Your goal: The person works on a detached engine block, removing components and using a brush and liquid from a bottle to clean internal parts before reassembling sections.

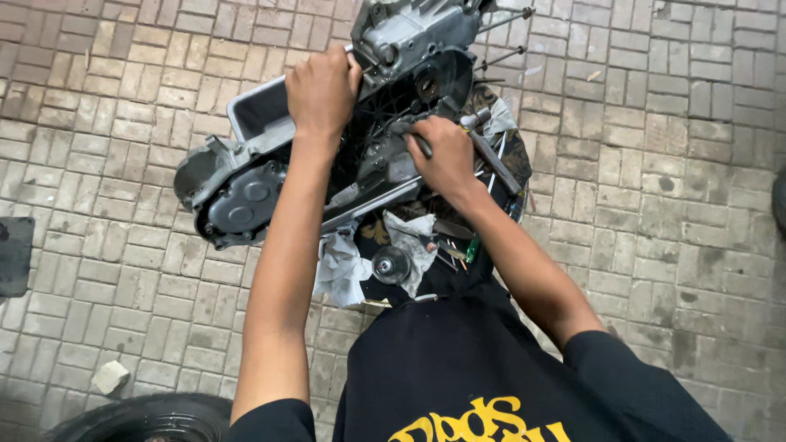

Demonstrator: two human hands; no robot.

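Two hands on grey engine casing (246, 192), oily, tilted, black-lidded end

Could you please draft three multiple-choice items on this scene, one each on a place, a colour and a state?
1. Where does the left hand rest?
A. on the upper edge of the engine casing
B. on the paved floor
C. on the rag

2. What colour is the crumpled rag under the casing?
A. red
B. pale grey-white
C. bright green

3. How is the right hand?
A. flat and empty
B. out of view
C. closed around a slim dark tool

Answers: 1 A, the left hand grips the casing's top edge; 2 B, the cloth shows pale grey-white below the casing; 3 C, the fingers curl around the tool at the casing's middle.
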